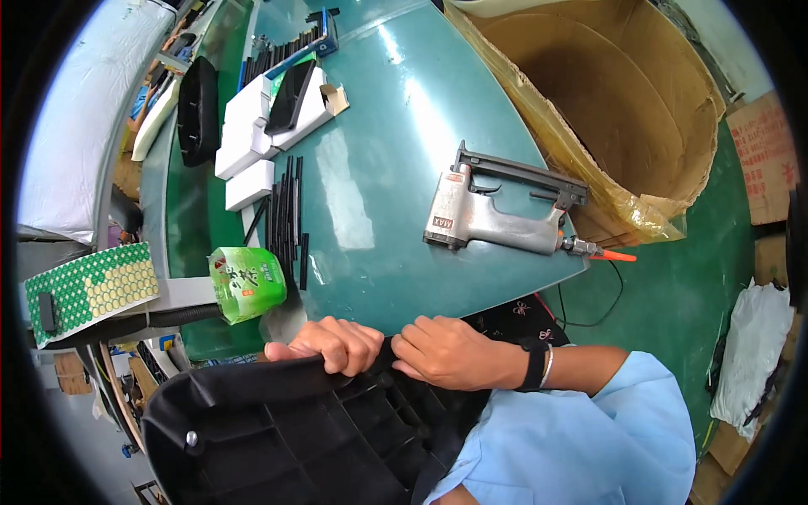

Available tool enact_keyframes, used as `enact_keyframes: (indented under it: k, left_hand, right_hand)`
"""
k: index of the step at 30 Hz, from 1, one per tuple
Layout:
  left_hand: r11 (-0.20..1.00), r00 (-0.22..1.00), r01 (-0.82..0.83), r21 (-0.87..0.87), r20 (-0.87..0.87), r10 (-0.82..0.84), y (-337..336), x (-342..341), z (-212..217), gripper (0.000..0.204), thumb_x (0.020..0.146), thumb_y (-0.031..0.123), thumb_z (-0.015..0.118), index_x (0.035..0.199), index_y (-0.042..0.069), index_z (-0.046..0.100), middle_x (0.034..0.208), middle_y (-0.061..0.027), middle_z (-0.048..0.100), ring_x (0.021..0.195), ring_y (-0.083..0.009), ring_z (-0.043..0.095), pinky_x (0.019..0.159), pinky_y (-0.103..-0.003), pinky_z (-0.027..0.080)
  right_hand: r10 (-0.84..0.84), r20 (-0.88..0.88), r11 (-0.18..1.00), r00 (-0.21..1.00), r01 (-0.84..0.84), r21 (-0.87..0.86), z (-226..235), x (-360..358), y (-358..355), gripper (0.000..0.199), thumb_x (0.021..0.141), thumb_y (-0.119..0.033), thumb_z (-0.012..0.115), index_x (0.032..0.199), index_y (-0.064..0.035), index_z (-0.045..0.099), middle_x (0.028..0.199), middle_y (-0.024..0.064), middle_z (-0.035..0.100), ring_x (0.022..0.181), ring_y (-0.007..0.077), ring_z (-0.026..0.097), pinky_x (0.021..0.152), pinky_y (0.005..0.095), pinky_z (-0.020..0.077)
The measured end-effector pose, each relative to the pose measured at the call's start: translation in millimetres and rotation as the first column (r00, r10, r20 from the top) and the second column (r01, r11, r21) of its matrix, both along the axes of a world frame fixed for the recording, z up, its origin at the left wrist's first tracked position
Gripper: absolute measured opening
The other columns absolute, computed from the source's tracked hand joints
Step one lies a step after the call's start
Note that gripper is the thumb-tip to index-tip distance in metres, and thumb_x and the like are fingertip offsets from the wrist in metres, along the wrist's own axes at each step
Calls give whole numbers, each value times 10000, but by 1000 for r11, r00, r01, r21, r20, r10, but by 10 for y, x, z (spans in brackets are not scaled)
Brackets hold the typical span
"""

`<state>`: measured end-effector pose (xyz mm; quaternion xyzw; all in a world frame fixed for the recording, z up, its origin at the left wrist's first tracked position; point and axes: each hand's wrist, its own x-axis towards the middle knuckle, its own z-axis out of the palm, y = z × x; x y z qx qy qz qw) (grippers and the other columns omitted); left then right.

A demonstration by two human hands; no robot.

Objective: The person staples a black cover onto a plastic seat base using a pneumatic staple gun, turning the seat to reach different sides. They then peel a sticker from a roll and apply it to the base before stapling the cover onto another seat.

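Note:
A large black ribbed panel (311,438) lies across my front, its gridded side facing up. Smooth black covering wraps over its rim, and a round metal stud (192,438) shows near its left corner. My left hand (337,343) is closed over the far edge of the panel, with its fingers curled round the covering. Just to the right, my right hand (446,349) pinches the same edge with bent fingers. Beyond my right hand, a silver pneumatic staple gun (497,206) rests on its side on the green tabletop (396,286), touched by neither hand.
Black staple strips (286,206) lie left of the staple gun, beside white boxes (248,126) and a dark phone (291,97). A green packet (247,282) sits at the table's left edge. An open cardboard drum (606,93) stands at the far right. An orange hose fitting (614,255) joins the gun.

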<state>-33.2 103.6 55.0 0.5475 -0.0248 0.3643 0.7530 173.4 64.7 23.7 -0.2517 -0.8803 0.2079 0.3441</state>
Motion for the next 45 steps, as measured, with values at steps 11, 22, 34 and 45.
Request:
enact_keyframes:
  k: [11, 22, 34, 45]
  left_hand:
    - [1000, 1000, -19, 9, 16, 19, -93, -5, -60, 683, 921, 663, 173, 623, 90, 398, 563, -81, 483, 470, -196, 389, 530, -363, 325]
    - [931, 933, -307, -198, -255, 254, -223, 170, -184, 533, 970, 391, 221, 590, 57, 389, 614, -103, 470, 601, -234, 403, 619, -347, 340]
    - [941, 983, -89, -326, -182, 31, -225, 0, -247, 634, 963, 487, 176, 612, 44, 463, 644, -107, 486, 660, -253, 458, 641, -359, 375]
    - [940, 916, -330, -87, -268, 297, -158, -96, 260, 626, 972, 476, 194, 646, 34, 494, 677, -109, 501, 677, -253, 483, 658, -361, 389]
  right_hand:
    - [417, 13, 903, 909, -412, -117, -94, 179, 179, 126, 780, -125, 524, 757, -5, 493, 698, 125, 519, 672, 279, 553, 584, 373, 453]
    - [320, 37, 946, 947, -317, -66, -112, -52, 4, 91, 778, -114, 510, 750, -32, 483, 661, 85, 501, 583, 224, 543, 495, 344, 433]
    - [130, -505, 991, 853, -121, 51, 1388, -237, 341, 245, 860, -236, 628, 942, -18, 550, 800, 111, 575, 693, 247, 578, 551, 361, 459]
    - [202, -311, 955, 929, -116, 274, 1695, -624, 405, 277, 776, -210, 670, 914, -20, 524, 743, 82, 506, 675, 221, 558, 544, 329, 462]
